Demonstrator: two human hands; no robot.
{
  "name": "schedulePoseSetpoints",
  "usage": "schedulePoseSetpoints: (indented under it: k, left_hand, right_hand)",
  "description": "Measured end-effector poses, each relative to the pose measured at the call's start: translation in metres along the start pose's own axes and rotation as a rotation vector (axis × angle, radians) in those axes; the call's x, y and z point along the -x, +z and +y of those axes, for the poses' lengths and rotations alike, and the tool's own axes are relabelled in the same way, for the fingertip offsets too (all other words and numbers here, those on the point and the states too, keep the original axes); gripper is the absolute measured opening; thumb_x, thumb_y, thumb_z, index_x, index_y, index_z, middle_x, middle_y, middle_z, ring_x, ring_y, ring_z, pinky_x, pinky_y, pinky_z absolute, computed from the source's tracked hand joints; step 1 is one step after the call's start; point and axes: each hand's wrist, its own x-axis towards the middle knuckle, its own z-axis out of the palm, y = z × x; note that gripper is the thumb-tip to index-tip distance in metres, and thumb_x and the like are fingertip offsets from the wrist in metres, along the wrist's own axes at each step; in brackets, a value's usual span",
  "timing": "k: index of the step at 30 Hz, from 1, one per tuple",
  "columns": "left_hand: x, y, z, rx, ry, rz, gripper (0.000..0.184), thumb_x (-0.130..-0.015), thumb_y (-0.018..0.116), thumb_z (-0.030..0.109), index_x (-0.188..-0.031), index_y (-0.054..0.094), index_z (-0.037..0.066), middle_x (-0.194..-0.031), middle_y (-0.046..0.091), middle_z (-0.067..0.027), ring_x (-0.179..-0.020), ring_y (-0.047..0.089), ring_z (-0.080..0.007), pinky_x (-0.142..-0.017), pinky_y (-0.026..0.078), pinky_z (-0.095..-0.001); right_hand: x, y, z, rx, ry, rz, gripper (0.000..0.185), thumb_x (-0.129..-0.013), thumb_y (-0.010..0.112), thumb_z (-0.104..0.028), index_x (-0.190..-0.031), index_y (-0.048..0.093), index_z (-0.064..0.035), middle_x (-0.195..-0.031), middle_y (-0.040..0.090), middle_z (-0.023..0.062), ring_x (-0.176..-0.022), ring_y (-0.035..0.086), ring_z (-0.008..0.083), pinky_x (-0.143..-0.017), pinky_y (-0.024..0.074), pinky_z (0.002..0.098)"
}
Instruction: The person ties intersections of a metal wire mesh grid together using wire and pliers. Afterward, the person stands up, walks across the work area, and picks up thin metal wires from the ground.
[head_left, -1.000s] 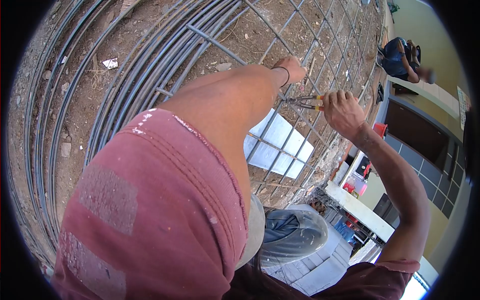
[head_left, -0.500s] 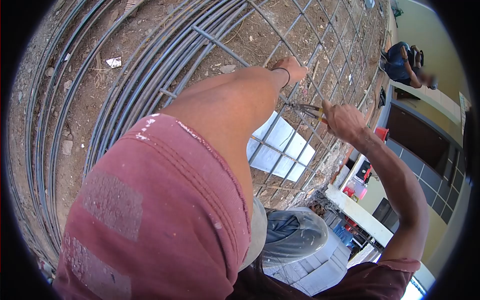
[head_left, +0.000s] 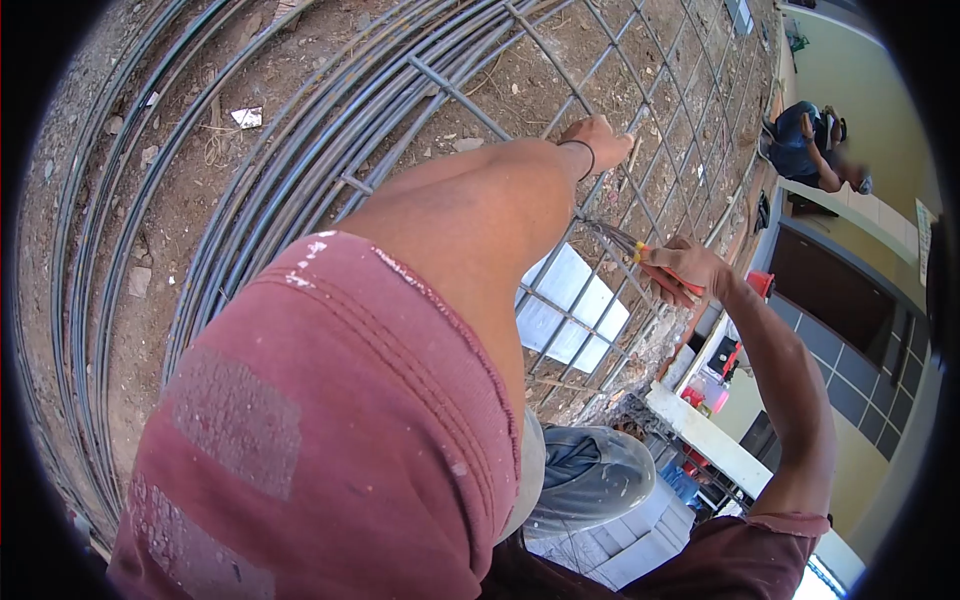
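Observation:
In the head view, my right hand (head_left: 692,270) is closed around pliers (head_left: 640,252) with red and yellow handles. Their metal jaws reach to a crossing of the rebar mesh (head_left: 568,312), close to my left forearm. My left hand (head_left: 597,143), a dark band at its wrist, is closed over a bar of the same mesh farther up. Its fingertips are mostly hidden. Whether wire sits in the jaws is too small to tell. Under the mesh near the pliers lies a white sheet (head_left: 562,305).
Long bent steel rods (head_left: 290,165) run in a bundle along the left, over bare dirt. My denim-covered knee (head_left: 590,475) shows below. A seated person (head_left: 800,140) is at upper right, near a dark door (head_left: 830,285). A white ledge (head_left: 715,435) stands at lower right.
My right hand has turned and dropped slightly, swinging the pliers' handles down while the jaws stay by the crossing. My left hand keeps its place on the mesh; the view has shifted a little.

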Motion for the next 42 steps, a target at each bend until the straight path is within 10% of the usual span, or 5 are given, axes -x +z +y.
schedulePoseSetpoints:
  k: [3,14,23,31,42]
  left_hand:
    - [0.000,-0.004,0.000,0.134,-0.055,0.129,0.055,-0.091,0.066,0.052,-0.117,0.068,0.004,-0.128,0.069,-0.0191,-0.123,0.064,-0.0340,-0.107,0.048,-0.0426]
    - [0.022,0.001,0.011,-0.002,0.033,-0.061,0.059,-0.091,0.064,0.055,-0.120,0.072,0.003,-0.133,0.067,-0.0223,-0.126,0.063,-0.0352,-0.110,0.046,-0.0424]
    - [0.030,0.014,0.000,-0.158,0.110,-0.105,0.048,-0.093,0.066,0.047,-0.105,0.076,0.002,-0.093,0.077,-0.0125,-0.088,0.074,-0.0213,-0.088,0.055,-0.0382]
    - [0.072,-0.004,-0.035,-0.323,0.245,-0.275,0.023,-0.091,0.069,0.016,-0.103,0.071,-0.003,-0.093,0.076,-0.0128,-0.081,0.073,-0.0169,-0.076,0.058,-0.0328]
    - [0.074,0.004,-0.031,-0.932,0.879,-0.181,0.025,-0.086,0.071,0.010,-0.110,0.070,0.003,-0.101,0.075,-0.0170,-0.095,0.073,-0.0362,-0.090,0.058,-0.0435]
  right_hand:
    - [0.004,0.012,-0.001,0.547,-0.025,0.189,0.049,-0.107,0.052,-0.038,-0.088,0.066,0.0051,-0.064,0.066,0.0140,-0.054,0.070,0.0219,-0.040,0.0544,0.0339]
    - [0.000,0.047,0.040,-0.070,-0.019,-0.055,0.037,-0.093,0.080,-0.031,-0.092,0.068,0.0042,-0.052,0.053,0.0024,-0.034,0.043,0.0075,-0.031,0.0255,0.0262]
    - [-0.046,0.112,0.056,-0.477,-0.052,0.043,0.037,-0.104,0.062,-0.028,-0.114,0.068,0.0074,-0.091,0.073,0.0225,-0.077,0.076,0.0293,-0.064,0.0661,0.0393]
    - [-0.109,0.214,0.045,-0.455,-0.316,0.558,0.037,-0.094,0.073,-0.032,-0.076,0.064,-0.0010,-0.062,0.067,0.0139,-0.051,0.067,0.0247,-0.051,0.0585,0.0392]
    - [-0.070,0.139,0.139,-0.784,-0.491,0.035,0.027,-0.101,0.063,-0.015,-0.117,0.059,0.0049,-0.087,0.069,0.0152,-0.072,0.076,0.0257,-0.055,0.0622,0.0353]
